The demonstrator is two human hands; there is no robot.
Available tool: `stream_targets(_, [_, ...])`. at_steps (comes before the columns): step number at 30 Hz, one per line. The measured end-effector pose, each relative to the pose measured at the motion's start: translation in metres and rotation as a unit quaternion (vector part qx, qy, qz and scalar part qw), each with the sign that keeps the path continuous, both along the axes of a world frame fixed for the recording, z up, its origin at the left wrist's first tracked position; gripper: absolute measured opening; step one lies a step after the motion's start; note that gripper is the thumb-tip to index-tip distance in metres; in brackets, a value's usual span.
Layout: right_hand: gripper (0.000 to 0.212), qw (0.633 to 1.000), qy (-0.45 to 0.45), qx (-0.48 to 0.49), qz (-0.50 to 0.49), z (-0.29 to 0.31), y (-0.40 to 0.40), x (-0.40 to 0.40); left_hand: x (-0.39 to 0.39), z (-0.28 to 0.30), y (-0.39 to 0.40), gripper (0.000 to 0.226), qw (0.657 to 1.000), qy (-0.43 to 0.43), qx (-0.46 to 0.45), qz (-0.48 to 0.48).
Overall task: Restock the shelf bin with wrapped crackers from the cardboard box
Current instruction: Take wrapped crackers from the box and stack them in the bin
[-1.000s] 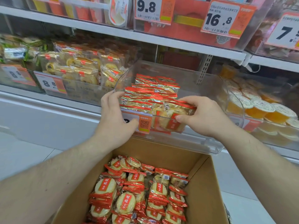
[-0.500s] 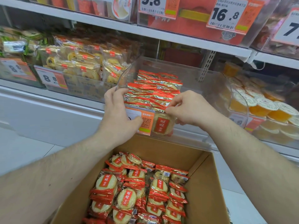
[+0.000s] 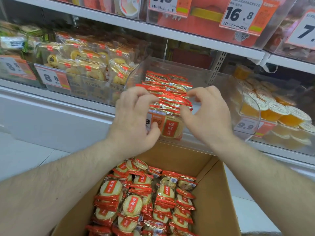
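Wrapped crackers (image 3: 167,92) fill the clear shelf bin (image 3: 201,77), too overlapped to count. Two hands, left hand (image 3: 134,120) and right hand (image 3: 207,116), hover before it, fingers curled, apart, gripping nothing. Below sits one cardboard box (image 3: 216,201), its near end cut off.

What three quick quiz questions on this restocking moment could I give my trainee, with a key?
1. True or false: the cardboard box holds no more wrapped crackers.
2. Which price tag hangs on the top shelf, right of centre? A) 16.8 B) 12.5 C) 3.0
3. Fill in: the cups in the bin right of the clear shelf bin hold something ____ in colour.

Key: 1 false; 2 A, the 16.8 tag; 3 orange. Both the left hand and right hand are at the bin's front, fingers curled, gripping no packet.
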State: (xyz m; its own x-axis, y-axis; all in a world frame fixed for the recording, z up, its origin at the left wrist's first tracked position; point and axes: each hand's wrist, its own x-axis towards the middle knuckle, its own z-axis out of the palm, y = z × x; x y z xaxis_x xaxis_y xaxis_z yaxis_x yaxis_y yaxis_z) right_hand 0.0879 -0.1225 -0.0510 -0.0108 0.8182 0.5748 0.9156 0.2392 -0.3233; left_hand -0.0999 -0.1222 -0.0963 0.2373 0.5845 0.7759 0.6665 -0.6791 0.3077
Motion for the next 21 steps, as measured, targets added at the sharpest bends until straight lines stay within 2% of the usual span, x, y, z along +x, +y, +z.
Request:
stream_targets(1, [0.021,0.994,0.003,0.096,0.056,-0.009,-0.009,-0.004,0.001,0.001,-0.004,0.037,0.999,0.005,-0.019,-0.051])
stream_targets(2, [0.013,0.983,0.008,0.143,0.111,-0.021,-0.017,-0.008,0.002,0.001,-0.008,0.027,0.994,0.015,-0.062,-0.088])
stream_targets(4, [0.01,0.977,0.032,0.1,0.185,-0.054,-0.027,-0.016,0.002,-0.009,-0.011,0.011,0.971,0.086,-0.194,-0.114])
stream_targets(5, [0.01,0.982,0.043,0.036,0.182,-0.072,-0.029,-0.02,0.001,-0.017,-0.01,0.01,0.947,0.133,-0.271,-0.114])
stream_targets(7, [0.007,0.983,0.034,-0.135,0.123,-0.114,-0.024,-0.025,-0.007,-0.032,-0.002,0.016,0.875,0.223,-0.42,-0.089])
stream_targets(9, [0.007,0.942,0.004,-0.331,0.061,-0.158,-0.013,-0.028,-0.016,-0.045,0.005,0.029,0.806,0.309,-0.502,-0.054])
stream_targets(11, [0.016,0.883,-0.034,-0.466,0.035,-0.2,-0.003,-0.033,-0.024,-0.056,0.01,0.034,0.761,0.351,-0.544,-0.039])
stream_targets(14, [0.052,0.844,-0.094,-0.526,0.044,-0.261,0.0,-0.044,-0.027,-0.068,0.015,0.038,0.735,0.354,-0.578,-0.033])
stream_targets(16, [0.059,0.844,-0.084,-0.527,0.048,-0.291,-0.002,-0.051,-0.027,-0.072,0.016,0.04,0.726,0.354,-0.589,-0.039])
stream_targets(18, [0.051,0.857,-0.077,-0.507,0.048,-0.309,-0.003,-0.053,-0.025,-0.074,0.017,0.042,0.723,0.34,-0.599,-0.046])
stream_targets(21, [0.027,0.88,-0.079,-0.466,0.043,-0.316,-0.008,-0.05,-0.026,-0.074,0.018,0.044,0.722,0.301,-0.622,-0.047])
